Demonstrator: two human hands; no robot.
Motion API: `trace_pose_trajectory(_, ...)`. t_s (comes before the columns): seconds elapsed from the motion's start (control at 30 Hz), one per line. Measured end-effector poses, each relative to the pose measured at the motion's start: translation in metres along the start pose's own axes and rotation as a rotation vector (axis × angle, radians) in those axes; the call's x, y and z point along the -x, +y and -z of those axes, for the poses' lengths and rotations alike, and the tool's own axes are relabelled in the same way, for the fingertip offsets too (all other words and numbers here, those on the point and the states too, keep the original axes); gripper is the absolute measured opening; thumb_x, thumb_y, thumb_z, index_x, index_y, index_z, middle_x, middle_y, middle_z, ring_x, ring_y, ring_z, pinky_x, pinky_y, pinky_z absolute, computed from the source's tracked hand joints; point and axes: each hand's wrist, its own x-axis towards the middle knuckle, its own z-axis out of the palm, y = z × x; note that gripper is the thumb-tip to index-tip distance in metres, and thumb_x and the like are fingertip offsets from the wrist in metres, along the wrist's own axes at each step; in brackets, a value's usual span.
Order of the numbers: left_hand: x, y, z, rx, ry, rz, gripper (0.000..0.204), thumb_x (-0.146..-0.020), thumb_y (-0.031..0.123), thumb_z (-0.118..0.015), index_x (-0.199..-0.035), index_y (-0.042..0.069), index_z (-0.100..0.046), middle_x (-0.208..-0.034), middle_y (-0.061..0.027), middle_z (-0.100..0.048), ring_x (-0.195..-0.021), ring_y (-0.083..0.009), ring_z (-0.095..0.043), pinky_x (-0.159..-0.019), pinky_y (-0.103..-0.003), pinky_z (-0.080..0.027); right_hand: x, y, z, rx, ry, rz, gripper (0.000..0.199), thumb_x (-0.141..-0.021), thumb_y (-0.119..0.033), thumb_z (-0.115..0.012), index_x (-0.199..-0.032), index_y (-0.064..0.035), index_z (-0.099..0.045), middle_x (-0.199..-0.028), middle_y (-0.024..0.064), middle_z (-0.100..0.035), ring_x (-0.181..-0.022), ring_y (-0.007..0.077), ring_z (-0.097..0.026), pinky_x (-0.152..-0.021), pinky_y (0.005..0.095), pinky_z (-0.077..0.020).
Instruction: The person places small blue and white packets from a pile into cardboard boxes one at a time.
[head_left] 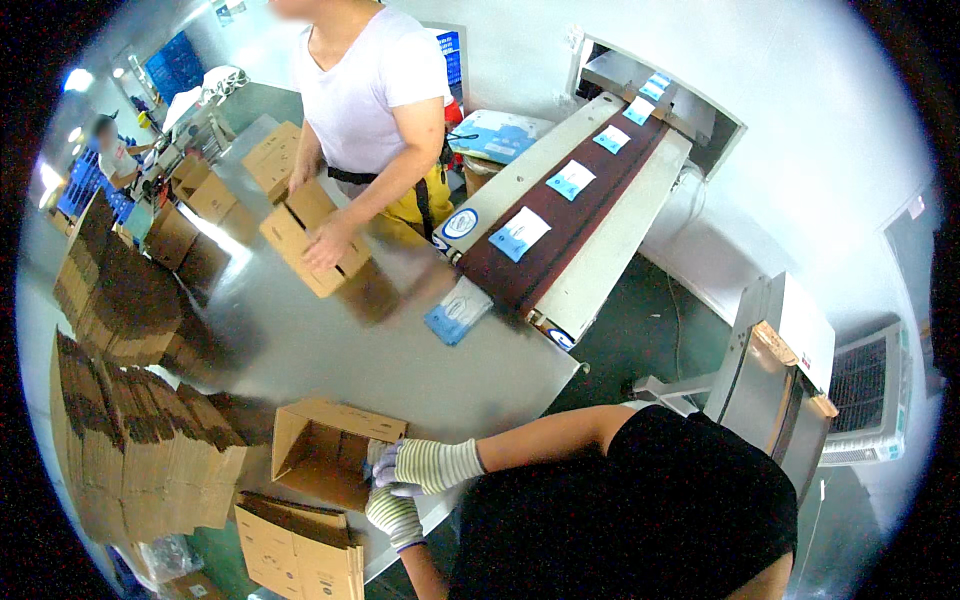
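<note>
An open brown cardboard box [325, 456] lies at the near edge of the metal table, its opening facing my hands. My right hand [428, 466], in a striped knit glove, is at the box's right rim with its fingers closed. Just below it, my left hand [393, 515], gloved alike, has its fingers drawn in close to the right one. A small greyish patch shows between the right fingers and the box; I cannot make out what it is. A blue-and-white soft packet [460, 312] rests on the table at the conveyor's end.
Several packets ride the dark red conveyor belt [490, 268] from a wall opening. Across the metal table [450, 385], a person in a white shirt handles a cardboard box [318, 242]. Flattened cartons [150, 460] stand stacked at left, and more folded cartons [300, 552] lean at the near edge.
</note>
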Motion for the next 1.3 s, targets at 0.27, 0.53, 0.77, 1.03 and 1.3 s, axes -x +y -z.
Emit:
trace_pose_trajectory(0.27,-0.005,-0.003,-0.017,-0.093,0.189,-0.077,0.025,-0.078,0.035,-0.058,-0.07,0.011,-0.062,-0.064,-0.0101,-0.06,-0.056,-0.027,-0.059,-0.049,-0.039,-0.047,0.018,0.022,0.023,-0.043,-0.032,-0.126,0.021,-0.081,-0.02,-0.058,-0.1,-0.0112,-0.056,-0.102,0.007,-0.058,-0.1,0.0271,-0.054,-0.085,0.0408,-0.044)
trace_pose_trajectory(0.53,-0.014,0.005,-0.003,-0.079,0.106,-0.043,0.027,-0.077,0.036,-0.061,-0.078,0.01,-0.061,-0.073,-0.0112,-0.062,-0.061,-0.0275,-0.06,-0.056,-0.04,-0.048,0.025,0.098,0.084,0.231,-0.287,-0.266,0.028,-0.083,-0.028,-0.053,-0.102,-0.0074,-0.059,-0.104,0.0159,-0.06,-0.096,0.033,-0.057,-0.082,0.0424,-0.0459)
trace_pose_trajectory(0.77,-0.026,-0.001,0.006,0.033,0.134,-0.043,0.03,-0.078,0.039,-0.06,-0.078,0.009,-0.06,-0.07,-0.011,-0.061,-0.06,-0.0281,-0.06,-0.057,-0.041,-0.048,-0.011,0.25,0.16,0.641,-0.562,-0.702,0.031,-0.076,-0.024,-0.06,-0.104,-0.0106,-0.062,-0.111,0.0169,-0.058,-0.103,0.0307,-0.055,-0.089,0.043,-0.042)
trace_pose_trajectory(1.03,-0.034,-0.002,0.011,0.021,0.035,0.124,0.029,-0.078,0.037,-0.061,-0.077,0.008,-0.062,-0.074,-0.012,-0.063,-0.062,-0.0297,-0.06,-0.058,-0.04,-0.049,-0.062,0.316,0.169,0.622,-0.892,-0.598,0.036,-0.072,-0.03,-0.062,-0.102,-0.0091,-0.064,-0.117,0.0157,-0.057,-0.107,0.0265,-0.055,-0.092,0.0407,-0.041)
trace_pose_trajectory(1.3,-0.03,-0.004,0.005,-0.003,0.069,0.094,0.021,-0.076,0.031,-0.063,-0.076,0.01,-0.062,-0.072,-0.0092,-0.062,-0.064,-0.0262,-0.06,-0.059,-0.039,-0.048,-0.024,0.207,0.143,0.516,-1.306,-0.742,0.041,-0.071,-0.038,-0.062,-0.097,-0.0062,-0.066,-0.116,0.0158,-0.057,-0.106,0.0249,-0.056,-0.093,0.0401,-0.0404)
